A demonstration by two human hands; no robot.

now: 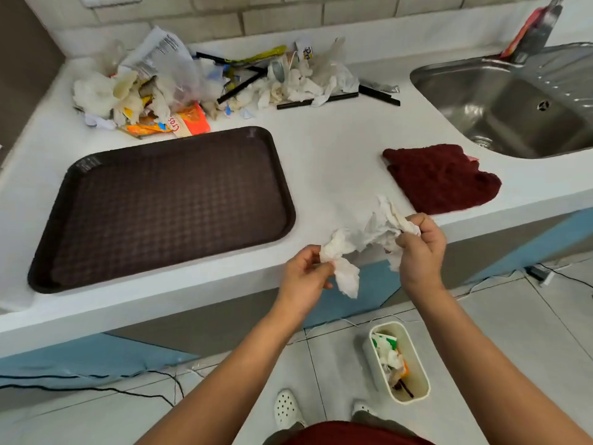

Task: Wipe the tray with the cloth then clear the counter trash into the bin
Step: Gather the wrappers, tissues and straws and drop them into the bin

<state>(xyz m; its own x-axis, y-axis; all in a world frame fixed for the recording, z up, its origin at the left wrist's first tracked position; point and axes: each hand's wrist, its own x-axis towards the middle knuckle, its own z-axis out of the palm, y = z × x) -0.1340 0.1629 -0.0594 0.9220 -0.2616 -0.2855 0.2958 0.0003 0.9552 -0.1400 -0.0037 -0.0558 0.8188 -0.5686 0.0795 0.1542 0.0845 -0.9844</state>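
Crumpled white tissue pinched between left hand and right hand above counter edge. Textured brown tray leftward; nubby maroon cloth rightward; oval bin on floor below.

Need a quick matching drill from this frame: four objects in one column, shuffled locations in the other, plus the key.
Objects:
1. tray
2. cloth
3. bin
4. crumpled paper

Locations:
A. on the floor below the counter edge
B. held between the left hand and right hand
C. flat on the counter, in front of the trash pile
D. on the counter beside the sink

Pairs: 1-C, 2-D, 3-A, 4-B
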